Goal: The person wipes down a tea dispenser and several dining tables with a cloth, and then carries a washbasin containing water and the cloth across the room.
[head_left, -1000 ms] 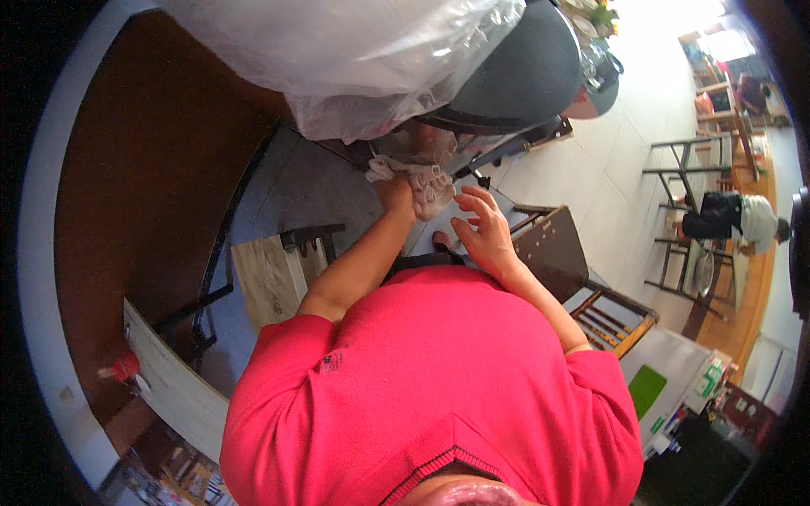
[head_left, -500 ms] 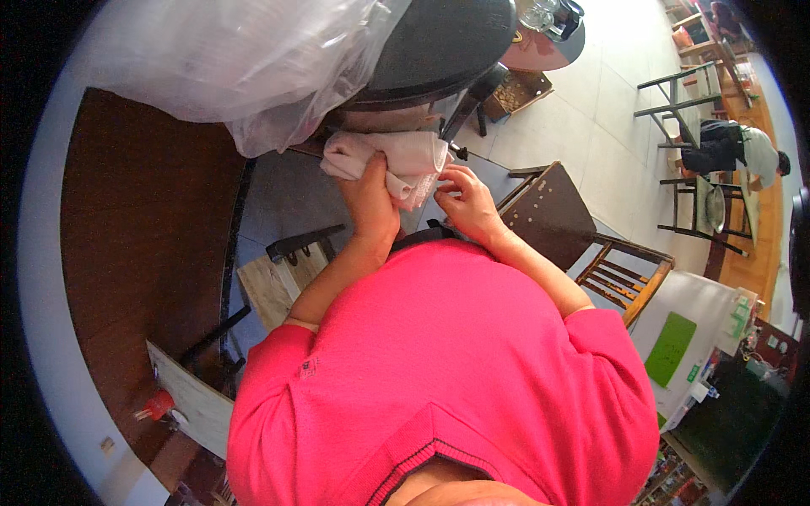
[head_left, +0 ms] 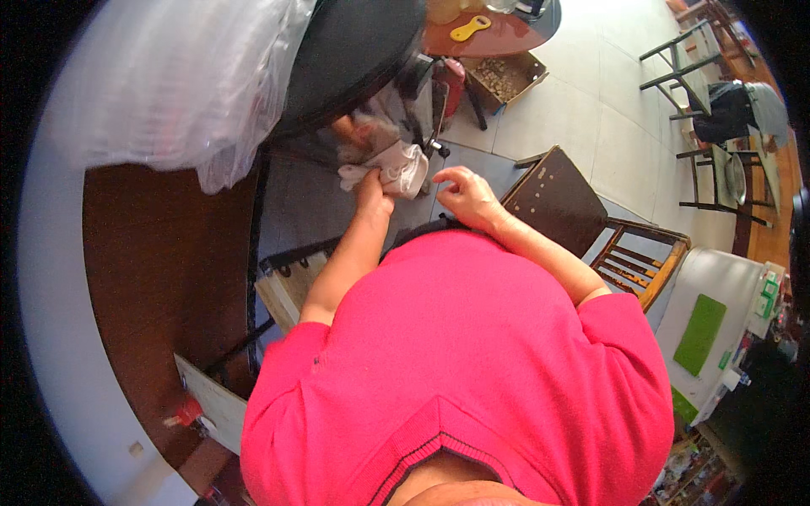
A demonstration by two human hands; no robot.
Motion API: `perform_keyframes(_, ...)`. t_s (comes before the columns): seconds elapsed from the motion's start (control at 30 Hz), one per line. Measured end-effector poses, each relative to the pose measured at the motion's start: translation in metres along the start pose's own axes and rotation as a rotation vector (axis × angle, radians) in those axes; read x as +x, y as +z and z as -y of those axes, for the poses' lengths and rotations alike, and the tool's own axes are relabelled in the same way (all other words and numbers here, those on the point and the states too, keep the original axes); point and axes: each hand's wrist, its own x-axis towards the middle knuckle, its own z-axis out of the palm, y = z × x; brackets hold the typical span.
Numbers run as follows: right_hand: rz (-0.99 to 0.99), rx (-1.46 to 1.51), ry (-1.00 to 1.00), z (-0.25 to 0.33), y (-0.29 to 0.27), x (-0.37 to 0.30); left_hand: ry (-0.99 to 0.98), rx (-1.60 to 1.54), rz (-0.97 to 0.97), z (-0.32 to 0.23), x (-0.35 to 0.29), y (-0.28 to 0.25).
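My left hand (head_left: 372, 196) is closed on a bunched white cloth (head_left: 403, 169), held in front of my waist below a large dark round top (head_left: 350, 63). To the right of the cloth, my right hand (head_left: 469, 199) hovers with bent fingers apart, and I see nothing in it. A small gap lies between it and the cloth. A thin metal rod with a black knob (head_left: 440, 149) stands between the cloth and my right hand, farther back. Just beyond the cloth, a skin-toned patch is smeared and cannot be made out.
Clear plastic sheeting (head_left: 181, 93) hangs at the upper left. A brown table (head_left: 506, 32) bears a yellow handled tool (head_left: 470, 29); a cardboard box (head_left: 540, 78) sits beneath. At right stands a dark wooden chair (head_left: 557, 198). A person (head_left: 726, 114) bends over at far right.
My right hand has come away from the cloth. The cloth is more loosely bunched in my left hand. The view has shifted, showing more of the brown table.
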Motion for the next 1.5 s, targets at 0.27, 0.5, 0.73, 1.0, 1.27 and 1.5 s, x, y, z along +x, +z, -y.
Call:
perform_keyframes(0.27, 0.015, 0.019, 0.063, -0.029, -0.021, -0.004, -0.06, -0.109, 0.377, -0.048, -0.124, 0.113)
perform_keyframes(0.5, -0.012, 0.09, 0.039, -0.027, -0.031, 0.001, -0.208, -0.106, 0.586, -0.039, -0.12, 0.089)
perform_keyframes(0.73, -0.245, 0.151, -0.181, -0.029, -0.043, 0.002, -0.018, 0.09, 0.221, -0.013, -0.151, 0.087)
perform_keyframes(1.0, -0.126, -0.021, -0.585, 0.008, -0.038, -0.005, 0.601, 0.322, -0.039, -0.008, -0.202, 0.082)
perform_keyframes(1.27, 0.453, 0.201, -0.569, 0.02, 0.02, 0.002, 0.969, 0.838, 0.179, 0.015, -0.224, 0.029)
perform_keyframes(1.5, 0.366, 0.539, 0.157, 0.05, 0.028, -0.04, 1.103, 0.917, 0.29, -0.002, -0.282, 0.015)
